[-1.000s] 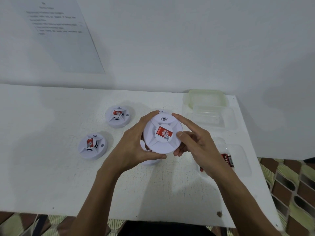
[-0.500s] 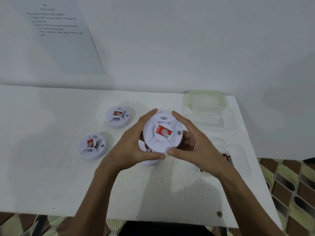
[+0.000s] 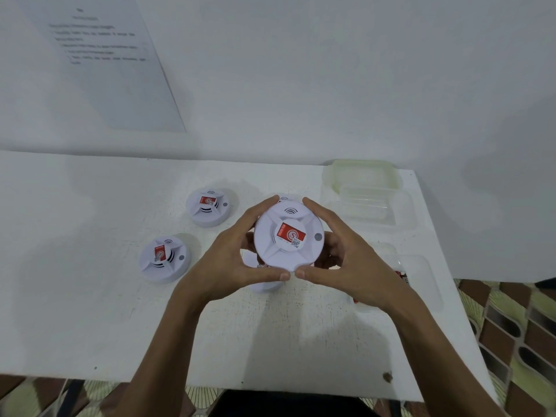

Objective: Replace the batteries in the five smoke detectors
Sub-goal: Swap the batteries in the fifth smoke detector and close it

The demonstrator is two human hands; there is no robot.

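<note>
Head view, held unit: white smoke detector is raised above the table, red label up.
Left hand: fingers curled round the detector's left rim, clamped on it.
Right hand: fingers now wrapped round the right rim. 1 second ago only its fingertips touched there; the thumbs now nearly meet at the near edge.
Meaning: probably a 2-handed twist grip; opening or closing, cannot tell.
Waiting units: far-left detector and near-left detector lie on the table. A third detector sits partly hidden beneath the hands.
Far right: clear plastic container.
</note>
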